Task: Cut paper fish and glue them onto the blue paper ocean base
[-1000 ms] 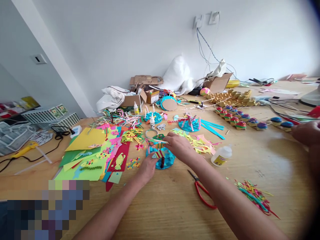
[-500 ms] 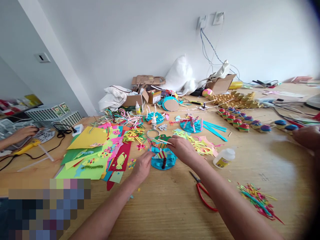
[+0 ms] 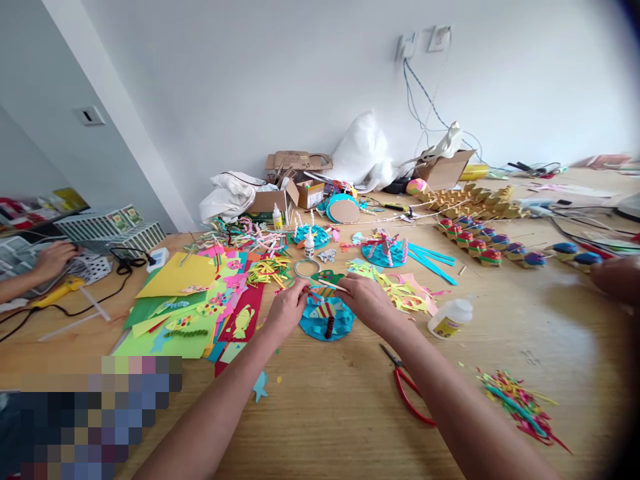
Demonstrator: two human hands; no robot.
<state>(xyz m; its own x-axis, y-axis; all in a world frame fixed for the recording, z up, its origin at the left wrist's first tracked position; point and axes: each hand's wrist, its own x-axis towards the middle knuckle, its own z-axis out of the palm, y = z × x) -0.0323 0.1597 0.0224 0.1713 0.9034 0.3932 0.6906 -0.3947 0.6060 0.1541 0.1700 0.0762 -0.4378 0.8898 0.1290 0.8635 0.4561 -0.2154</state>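
Note:
A blue round paper craft (image 3: 340, 327) lies on the table between my hands. On it are a striped paper fish (image 3: 325, 309) and a dark brown fuzzy post (image 3: 329, 327). My right hand (image 3: 369, 298) pinches a thin pale stick (image 3: 331, 285) that points left above the craft. My left hand (image 3: 289, 308) is closed near the craft's upper left edge, by the far tip of the stick; what lies in its fingertips is too small to name. Behind the fingers show a green paper piece with dots (image 3: 331, 276) and a tape roll (image 3: 307, 267).
Red-handled scissors (image 3: 407, 390) and a glue bottle (image 3: 451, 319) lie at right, beside a heap of paper strips (image 3: 520, 407). Coloured paper sheets (image 3: 175, 277) are stacked at left. Another person's hand (image 3: 55, 260) works at far left; another hand (image 3: 617, 280) is at far right.
My left hand has risen from the craft's left edge toward the tip of the stick. A blue paper star now shows by my left forearm. The right hand keeps the stick.

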